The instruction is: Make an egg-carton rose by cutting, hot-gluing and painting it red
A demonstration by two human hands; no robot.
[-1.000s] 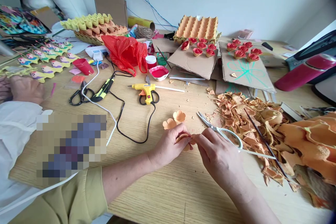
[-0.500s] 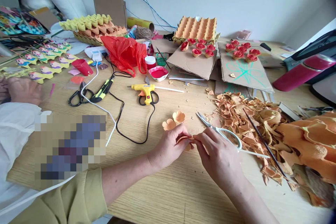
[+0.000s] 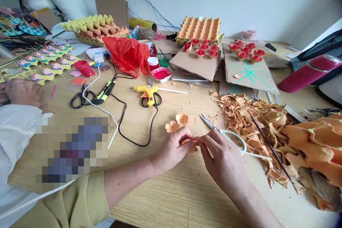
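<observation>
left hand [image 3: 174,148] and right hand [image 3: 223,158] pinch an orange egg-carton flower [image 3: 192,149]; probably light, easily torn, better held near its base.

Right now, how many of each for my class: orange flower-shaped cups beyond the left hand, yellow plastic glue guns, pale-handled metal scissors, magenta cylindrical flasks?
Orange cups: 2
Yellow glue gun: 1
Pale-handled scissors: 1
Magenta flask: 1
Total: 5

The fingers [image 3: 185,133] partly hide the held orange flower [image 3: 192,148].
</observation>
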